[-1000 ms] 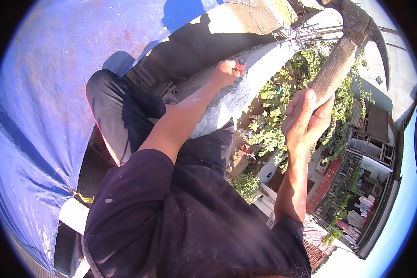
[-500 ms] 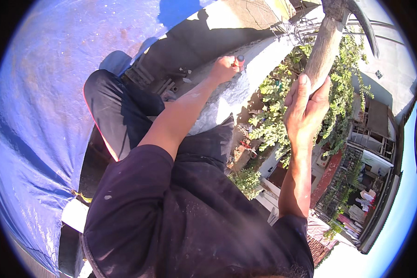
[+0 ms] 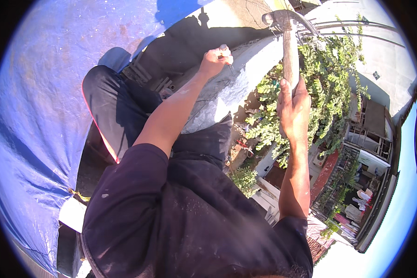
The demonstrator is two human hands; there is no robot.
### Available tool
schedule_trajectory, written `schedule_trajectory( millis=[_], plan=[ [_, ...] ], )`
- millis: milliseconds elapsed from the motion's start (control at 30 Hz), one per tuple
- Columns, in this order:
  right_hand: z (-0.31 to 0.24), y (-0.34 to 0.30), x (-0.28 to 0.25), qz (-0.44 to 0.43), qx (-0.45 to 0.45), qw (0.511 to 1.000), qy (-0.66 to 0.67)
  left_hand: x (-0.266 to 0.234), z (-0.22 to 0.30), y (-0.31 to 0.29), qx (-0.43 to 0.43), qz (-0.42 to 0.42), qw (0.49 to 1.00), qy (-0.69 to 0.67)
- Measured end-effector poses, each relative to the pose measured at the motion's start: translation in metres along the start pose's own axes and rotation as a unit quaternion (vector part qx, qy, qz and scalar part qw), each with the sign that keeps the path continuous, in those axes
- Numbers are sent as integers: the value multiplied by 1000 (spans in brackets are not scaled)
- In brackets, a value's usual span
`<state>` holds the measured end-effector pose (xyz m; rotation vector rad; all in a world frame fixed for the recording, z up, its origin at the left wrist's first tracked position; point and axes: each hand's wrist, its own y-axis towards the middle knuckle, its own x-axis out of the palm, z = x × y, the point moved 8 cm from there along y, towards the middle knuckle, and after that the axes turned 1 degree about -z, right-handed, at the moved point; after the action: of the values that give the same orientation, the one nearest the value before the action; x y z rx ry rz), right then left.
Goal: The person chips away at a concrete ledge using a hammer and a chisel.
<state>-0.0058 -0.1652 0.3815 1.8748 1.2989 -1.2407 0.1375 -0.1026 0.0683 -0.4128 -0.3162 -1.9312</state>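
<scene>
My left hand (image 3: 213,62) is closed around a chisel (image 3: 224,47), its grey butt end showing above the fist and a thin metal shaft below. The shaft points down at the rough grey-white concrete wall top (image 3: 226,95); whether its tip touches is hard to see. In my right hand (image 3: 293,109) is a claw hammer (image 3: 289,55), gripped low on its wooden handle. The hammer's metal head is raised up and to the right of the chisel, apart from it.
A blue tarp (image 3: 37,111) spreads along the left. My bent leg in dark trousers (image 3: 111,106) lies beside the wall. Right of the wall, leafy green branches (image 3: 329,88) grow, with cables (image 3: 352,28) beyond. Far lower right stands a house with a balcony (image 3: 352,194).
The hammer has swung left and come more upright, its head lower and nearer the chisel. My left hand has shifted slightly left and up, with the chisel tilted differently.
</scene>
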Motion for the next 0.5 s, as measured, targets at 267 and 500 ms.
schedule_trajectory(
  millis=[267,500],
  plan=[
    [-16,11,5,-20,-41,999,17,13,-29,-19,-88,-4,991,100],
    [-62,21,7,16,-113,993,-24,5,-14,-12,-73,4,988,134]
  ],
)
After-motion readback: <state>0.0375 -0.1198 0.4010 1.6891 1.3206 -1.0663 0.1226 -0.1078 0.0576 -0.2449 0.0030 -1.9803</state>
